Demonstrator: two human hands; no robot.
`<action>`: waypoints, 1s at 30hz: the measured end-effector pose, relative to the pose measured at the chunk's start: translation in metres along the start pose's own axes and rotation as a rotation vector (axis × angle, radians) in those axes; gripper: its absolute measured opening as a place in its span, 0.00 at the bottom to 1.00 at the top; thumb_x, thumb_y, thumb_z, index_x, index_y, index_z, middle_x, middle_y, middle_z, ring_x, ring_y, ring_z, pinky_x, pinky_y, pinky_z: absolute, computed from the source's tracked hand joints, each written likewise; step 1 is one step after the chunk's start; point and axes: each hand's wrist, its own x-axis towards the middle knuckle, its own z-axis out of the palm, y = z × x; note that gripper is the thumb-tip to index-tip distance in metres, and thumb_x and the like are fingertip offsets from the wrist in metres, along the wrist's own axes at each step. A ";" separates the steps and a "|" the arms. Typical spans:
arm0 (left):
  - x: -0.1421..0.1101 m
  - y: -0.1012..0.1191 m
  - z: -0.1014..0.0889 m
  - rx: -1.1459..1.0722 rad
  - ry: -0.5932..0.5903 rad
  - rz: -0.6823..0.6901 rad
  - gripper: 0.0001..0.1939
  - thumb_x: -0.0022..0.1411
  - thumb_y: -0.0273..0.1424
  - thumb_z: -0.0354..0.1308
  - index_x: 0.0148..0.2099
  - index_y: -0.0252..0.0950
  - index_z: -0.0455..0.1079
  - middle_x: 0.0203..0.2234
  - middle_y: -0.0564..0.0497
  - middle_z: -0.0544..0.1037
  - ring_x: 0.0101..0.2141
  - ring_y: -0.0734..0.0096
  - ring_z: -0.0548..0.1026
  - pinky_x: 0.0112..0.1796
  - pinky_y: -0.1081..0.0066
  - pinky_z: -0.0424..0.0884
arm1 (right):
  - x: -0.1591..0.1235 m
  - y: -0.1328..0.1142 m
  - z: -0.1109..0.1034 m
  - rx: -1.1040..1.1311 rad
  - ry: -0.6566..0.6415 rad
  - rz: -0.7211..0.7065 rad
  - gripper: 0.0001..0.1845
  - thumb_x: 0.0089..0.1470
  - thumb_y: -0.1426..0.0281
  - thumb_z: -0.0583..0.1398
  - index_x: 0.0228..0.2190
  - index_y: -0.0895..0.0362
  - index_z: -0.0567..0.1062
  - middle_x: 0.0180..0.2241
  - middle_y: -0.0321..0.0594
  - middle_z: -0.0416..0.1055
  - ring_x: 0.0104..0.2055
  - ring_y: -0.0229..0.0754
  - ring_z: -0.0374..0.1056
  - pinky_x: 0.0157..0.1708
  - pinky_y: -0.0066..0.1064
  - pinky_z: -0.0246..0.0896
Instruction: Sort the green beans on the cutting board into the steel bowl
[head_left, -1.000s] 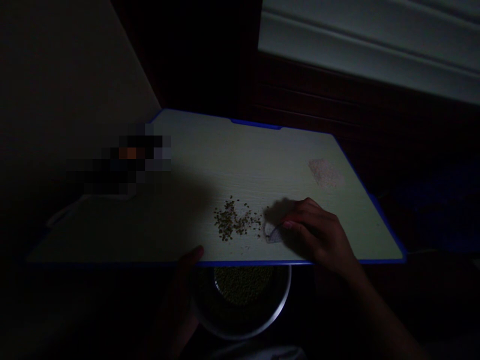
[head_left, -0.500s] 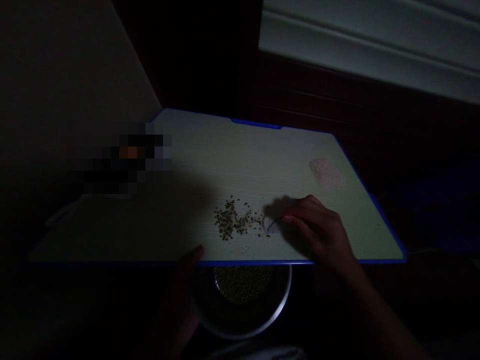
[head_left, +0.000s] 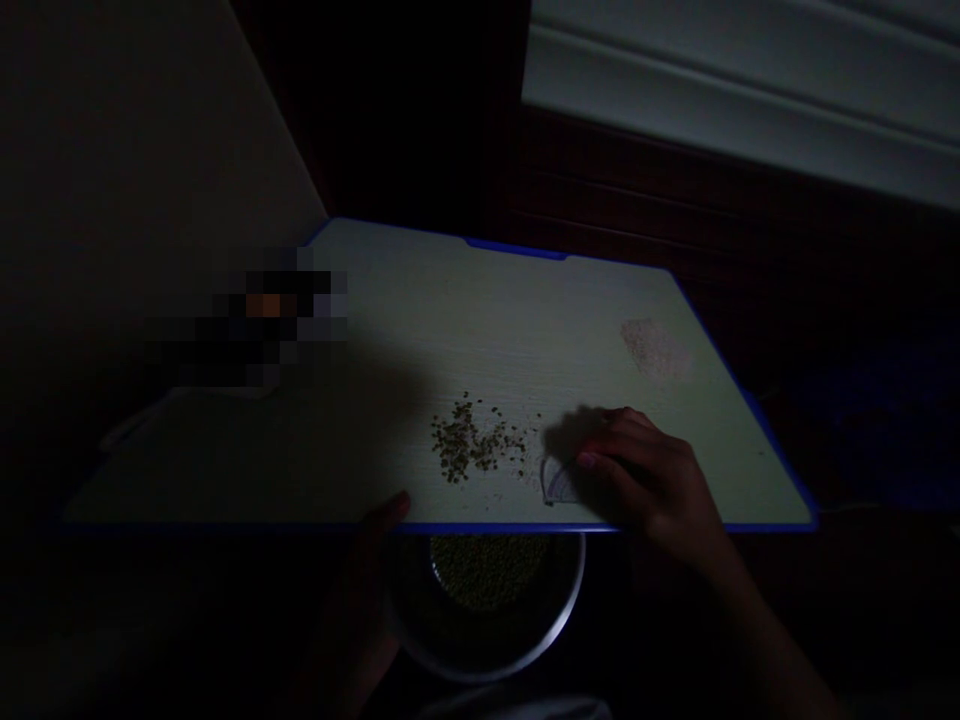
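Note:
Small green beans (head_left: 461, 445) lie scattered on the near middle of a pale, blue-edged board (head_left: 480, 320). Just right of them, my right hand (head_left: 656, 480) pinches a clear plastic protractor (head_left: 561, 482), its curved edge down at the board and its far part hidden by my fingers. My left hand (head_left: 367, 575) is at the board's near edge, thumb over the top; its other fingers are hidden in the dark under the board, beside the bowl. Below that edge sits a metal bowl (head_left: 566, 615) with many green beans (head_left: 487, 575) in it, partly covered by the board.
A pinkish, worn-looking patch (head_left: 654, 350) marks the board's right side. At its left lies a blurred-out dark object (head_left: 262, 320). A wall (head_left: 135, 130) stands at the left, and pale horizontal panels (head_left: 735, 80) are at the upper right. The room is very dim.
My right hand has drawn the protractor a little right and towards me, away from the beans. A bean or two near its edge have shifted. My left hand stays at the board's edge.

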 end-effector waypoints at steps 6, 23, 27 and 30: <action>0.000 -0.001 -0.005 0.052 -0.019 0.025 0.31 0.44 0.38 0.67 0.53 0.42 0.69 0.56 0.41 0.78 0.62 0.40 0.69 0.64 0.48 0.59 | -0.002 -0.002 0.001 0.010 -0.018 -0.010 0.07 0.64 0.70 0.60 0.36 0.52 0.79 0.32 0.37 0.76 0.40 0.44 0.70 0.47 0.44 0.63; -0.004 0.001 0.003 -0.031 0.097 0.016 0.22 0.47 0.35 0.64 0.47 0.45 0.72 0.49 0.46 0.82 0.66 0.44 0.64 0.65 0.53 0.59 | 0.000 -0.003 0.003 0.026 -0.058 -0.133 0.06 0.63 0.70 0.62 0.38 0.51 0.81 0.34 0.37 0.80 0.42 0.45 0.73 0.55 0.48 0.62; -0.003 0.000 0.001 -0.044 -0.002 -0.017 0.24 0.50 0.39 0.64 0.51 0.44 0.70 0.50 0.45 0.82 0.57 0.43 0.75 0.61 0.48 0.66 | 0.000 -0.004 0.000 0.075 0.020 -0.080 0.07 0.62 0.72 0.62 0.38 0.50 0.81 0.32 0.36 0.79 0.39 0.44 0.72 0.53 0.47 0.64; -0.001 0.002 0.001 -0.012 0.040 -0.012 0.19 0.52 0.37 0.62 0.48 0.44 0.72 0.48 0.46 0.83 0.58 0.43 0.74 0.62 0.47 0.63 | -0.001 -0.004 -0.001 0.054 0.032 -0.068 0.07 0.61 0.72 0.62 0.38 0.50 0.81 0.33 0.36 0.79 0.40 0.45 0.72 0.53 0.48 0.64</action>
